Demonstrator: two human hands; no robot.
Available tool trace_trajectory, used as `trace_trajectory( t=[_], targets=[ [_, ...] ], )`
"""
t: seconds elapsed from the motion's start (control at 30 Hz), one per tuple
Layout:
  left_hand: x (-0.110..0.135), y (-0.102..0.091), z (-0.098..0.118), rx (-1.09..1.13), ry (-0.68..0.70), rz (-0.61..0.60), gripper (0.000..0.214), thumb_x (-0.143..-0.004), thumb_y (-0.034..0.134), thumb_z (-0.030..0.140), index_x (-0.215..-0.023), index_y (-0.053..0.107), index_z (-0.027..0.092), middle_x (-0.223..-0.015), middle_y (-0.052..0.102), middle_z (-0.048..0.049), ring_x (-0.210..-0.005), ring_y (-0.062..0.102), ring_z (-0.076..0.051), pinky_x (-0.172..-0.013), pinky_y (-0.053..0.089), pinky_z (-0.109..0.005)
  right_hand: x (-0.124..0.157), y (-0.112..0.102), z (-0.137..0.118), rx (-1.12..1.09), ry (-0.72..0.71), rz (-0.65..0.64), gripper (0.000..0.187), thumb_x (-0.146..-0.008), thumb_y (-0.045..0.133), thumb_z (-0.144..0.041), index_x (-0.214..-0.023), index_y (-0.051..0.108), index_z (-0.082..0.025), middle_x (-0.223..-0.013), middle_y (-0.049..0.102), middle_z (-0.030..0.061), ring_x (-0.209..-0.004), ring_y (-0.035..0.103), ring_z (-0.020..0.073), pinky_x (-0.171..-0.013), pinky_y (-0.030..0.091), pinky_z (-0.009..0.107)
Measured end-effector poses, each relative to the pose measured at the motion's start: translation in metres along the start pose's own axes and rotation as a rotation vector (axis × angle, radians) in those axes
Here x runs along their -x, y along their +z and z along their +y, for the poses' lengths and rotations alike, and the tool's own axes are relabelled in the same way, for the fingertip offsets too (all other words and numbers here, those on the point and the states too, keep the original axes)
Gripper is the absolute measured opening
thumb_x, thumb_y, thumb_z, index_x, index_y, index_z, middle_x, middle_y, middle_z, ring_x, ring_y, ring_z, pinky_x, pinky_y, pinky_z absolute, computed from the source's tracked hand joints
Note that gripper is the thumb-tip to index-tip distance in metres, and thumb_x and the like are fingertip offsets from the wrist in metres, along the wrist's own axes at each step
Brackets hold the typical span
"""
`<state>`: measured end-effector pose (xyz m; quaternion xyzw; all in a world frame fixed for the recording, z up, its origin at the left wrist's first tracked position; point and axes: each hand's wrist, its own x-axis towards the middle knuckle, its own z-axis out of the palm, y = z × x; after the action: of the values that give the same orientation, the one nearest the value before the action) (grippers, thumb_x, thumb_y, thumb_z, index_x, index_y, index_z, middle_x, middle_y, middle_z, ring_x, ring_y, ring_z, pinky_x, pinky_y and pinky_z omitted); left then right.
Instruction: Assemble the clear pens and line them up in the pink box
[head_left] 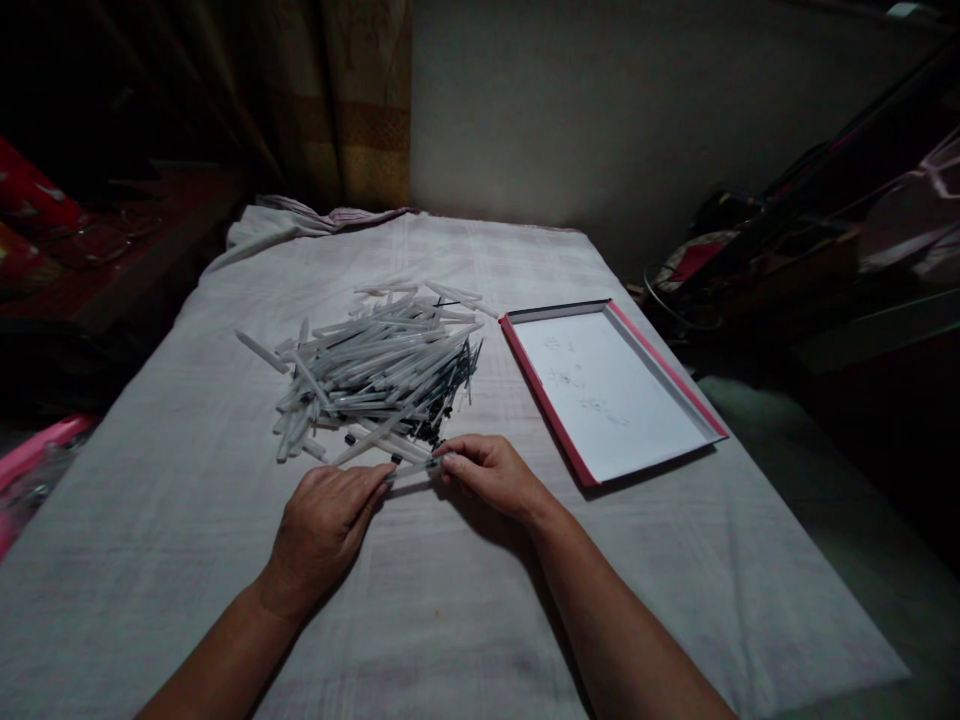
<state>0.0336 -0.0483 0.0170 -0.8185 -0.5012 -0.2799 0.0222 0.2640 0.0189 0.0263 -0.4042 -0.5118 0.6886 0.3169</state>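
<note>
Between my two hands a pale, translucent pen barrel (411, 471) lies nearly level, just in front of a heap of pen parts. My left hand (319, 520) pinches its left end. At the other end, my right hand (487, 472) has thumb and fingers closed on it, near a dark tip. The heap of pen barrels (375, 355) is whitish, with thin dark refills or tips (454, 390) bunched along its right side. A few small black caps or plugs (350, 439) lie at the near edge. My fingers hide part of the barrel's ends.
Right of the heap sits a shallow box lid (611, 390) with red sides and dark marks on its white inside. A pale cloth (420, 620) covers the table. Beyond stand a curtain (367, 110) and a grey wall (600, 110).
</note>
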Motion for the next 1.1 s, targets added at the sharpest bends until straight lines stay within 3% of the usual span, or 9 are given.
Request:
trace_trajectory(
  t=[0.27,0.77,0.87,0.93,1.03,1.1],
  targets=[
    [-0.001,-0.001,0.002,-0.005,0.018,0.035,0.026,-0.101,0.048,0.025,-0.109,0.071,0.019,-0.095,0.080,-0.0054,-0.080,0.073,-0.018,-0.077,0.048,-0.031,-0.001,0.006,0.004,-0.030,0.062,0.062,0.032,-0.071,0.076,-0.043,-0.085,0.074,-0.015,-0.060,0.065,-0.0015,-0.041,0.046,0.0053,-0.041,0.031,0.018],
    [-0.002,-0.001,0.002,0.031,-0.038,0.008,0.028,-0.100,0.048,0.031,-0.106,0.073,0.019,-0.091,0.080,-0.0074,-0.079,0.073,-0.019,-0.078,0.051,-0.031,-0.002,0.013,0.009,-0.097,0.015,0.069,0.033,-0.073,0.076,-0.046,-0.083,0.068,-0.016,-0.059,0.066,-0.0025,-0.041,0.051,0.0065,-0.038,0.040,0.017],
    [-0.003,-0.006,-0.005,0.046,-0.161,0.030,0.031,-0.097,0.053,0.043,-0.108,0.073,0.021,-0.094,0.079,-0.0084,-0.082,0.072,-0.022,-0.080,0.051,-0.034,-0.001,0.008,0.008,-0.185,0.008,0.090,0.037,-0.070,0.080,-0.048,-0.084,0.066,-0.017,-0.060,0.066,-0.0032,-0.043,0.054,0.0077,-0.038,0.044,0.018],
    [-0.003,-0.012,-0.011,0.123,-0.337,0.098,0.038,-0.090,0.059,0.052,-0.111,0.072,0.023,-0.095,0.078,-0.0077,-0.082,0.072,-0.023,-0.081,0.053,-0.036,-0.002,0.002,0.006,-0.265,-0.008,0.167,0.040,-0.067,0.083,-0.049,-0.083,0.065,-0.018,-0.060,0.066,-0.0035,-0.042,0.053,0.0067,-0.036,0.040,0.015],
    [-0.003,-0.017,-0.012,0.430,-0.720,0.212,0.051,-0.082,0.065,0.060,-0.117,0.068,0.023,-0.096,0.076,-0.0054,-0.075,0.070,-0.020,-0.074,0.056,-0.034,-0.005,-0.003,0.002,-0.382,-0.038,0.282,0.046,-0.060,0.087,-0.051,-0.082,0.066,-0.017,-0.061,0.066,-0.0028,-0.041,0.050,0.0044,-0.033,0.031,0.011],
    [-0.006,-0.015,-0.005,0.679,-0.880,0.237,0.059,-0.075,0.070,0.065,-0.113,0.069,0.022,-0.098,0.076,-0.0063,-0.072,0.069,-0.019,-0.067,0.057,-0.032,-0.007,0.001,0.002,-0.430,-0.041,0.280,0.048,-0.058,0.089,-0.052,-0.082,0.067,-0.016,-0.061,0.067,-0.0016,-0.042,0.051,0.0047,-0.033,0.028,0.011]
  ],
)
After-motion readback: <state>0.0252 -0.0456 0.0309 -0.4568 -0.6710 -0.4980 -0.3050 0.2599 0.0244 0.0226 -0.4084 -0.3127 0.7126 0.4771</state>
